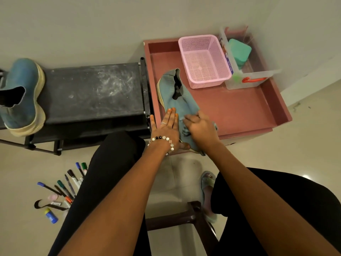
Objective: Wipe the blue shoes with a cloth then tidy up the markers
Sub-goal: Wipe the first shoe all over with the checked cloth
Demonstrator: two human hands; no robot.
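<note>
Right now the blue shoe [177, 100] being cleaned lies in the pink tray [239, 111], its long axis running diagonally from the heel opening at the far left to the toe at the near right, where both hands meet it. The left hand [168, 130] lies flat with fingers straight, pressing the shoe's left flank to steady it. The right hand [200, 127] has its fingers curled over a greyish cloth [185, 131] at the toe end, so any wiping stroke would likely run up along that diagonal toward the heel. The second blue shoe [20, 97] sits well apart on the dark shoe rack [96, 93], nearer the left hand. The markers [71, 183] lie scattered on the floor [22, 169] beside the left leg.
</note>
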